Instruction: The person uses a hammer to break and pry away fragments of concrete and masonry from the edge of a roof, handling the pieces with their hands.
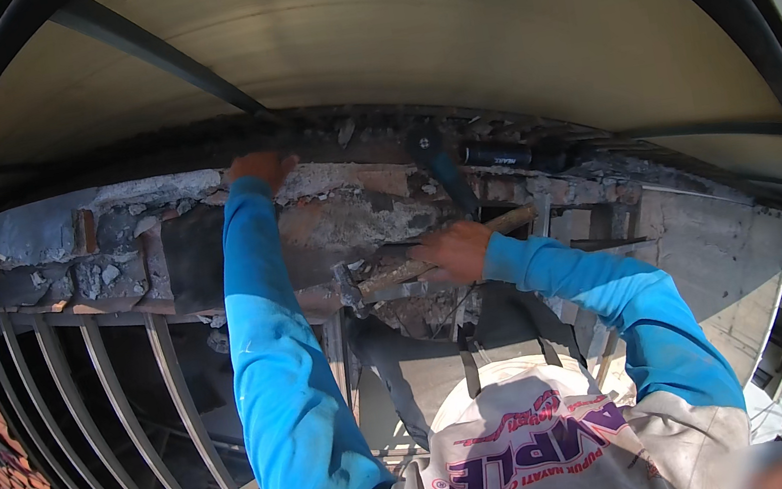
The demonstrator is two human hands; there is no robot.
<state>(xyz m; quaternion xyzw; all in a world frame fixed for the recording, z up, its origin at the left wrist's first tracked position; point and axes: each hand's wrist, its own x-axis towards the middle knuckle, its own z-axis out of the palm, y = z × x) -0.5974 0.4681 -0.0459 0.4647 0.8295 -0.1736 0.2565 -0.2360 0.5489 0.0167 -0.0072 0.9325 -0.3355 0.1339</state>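
My left hand point(260, 169) is closed at the top edge of the broken masonry ledge point(337, 222), just under the roof sheet. Its fingers curl away from me, and whatever they hold is hidden. Lower and to the right, my right hand point(456, 252) is wrapped round the wooden handle of a hammer point(398, 275). The hammer's metal head points left, and the handle's end shows beyond my hand. Past my right hand, a dark power tool point(499, 155) that looks like an angle grinder lies on the ledge, its round head to the left.
A pale roof sheet point(400, 31) on dark metal beams point(160, 51) hangs low over the ledge. Metal bars point(119, 386) stand at the left, with orange roof tiles point(48, 488) below. Loose rubble point(103, 277) lies along the ledge. A grey panel point(716, 256) is at the right.
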